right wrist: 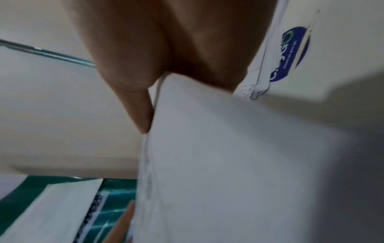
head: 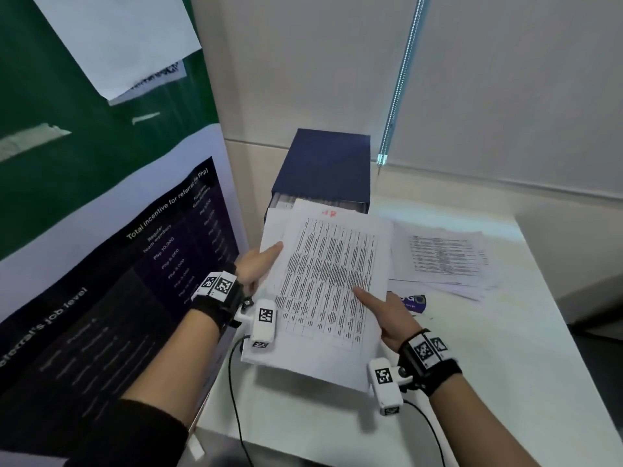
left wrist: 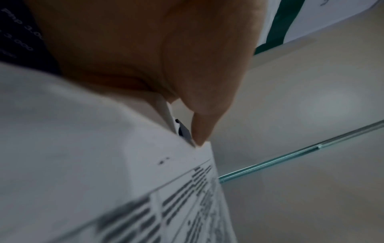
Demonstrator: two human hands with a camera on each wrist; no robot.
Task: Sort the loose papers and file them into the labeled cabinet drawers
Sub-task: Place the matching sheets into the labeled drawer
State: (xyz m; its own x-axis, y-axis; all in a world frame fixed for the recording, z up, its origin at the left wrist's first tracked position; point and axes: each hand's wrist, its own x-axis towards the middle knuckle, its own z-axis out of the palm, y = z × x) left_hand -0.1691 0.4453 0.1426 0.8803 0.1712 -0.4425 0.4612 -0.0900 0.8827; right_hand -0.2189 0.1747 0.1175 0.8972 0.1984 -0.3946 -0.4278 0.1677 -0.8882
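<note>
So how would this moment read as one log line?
left hand: holds printed sheets | right hand: holds same | blue cabinet: drawer open | loose papers: on table

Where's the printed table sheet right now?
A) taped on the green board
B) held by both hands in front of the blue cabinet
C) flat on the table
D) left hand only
B: the left hand and right hand each pinch a side of the printed sheet, raised before the blue cabinet.

Printed table [head: 328, 281] txt blurred, unreadable; drawer [head: 320, 205] contents mostly hidden behind sheets; fingers under paper unseen.
</note>
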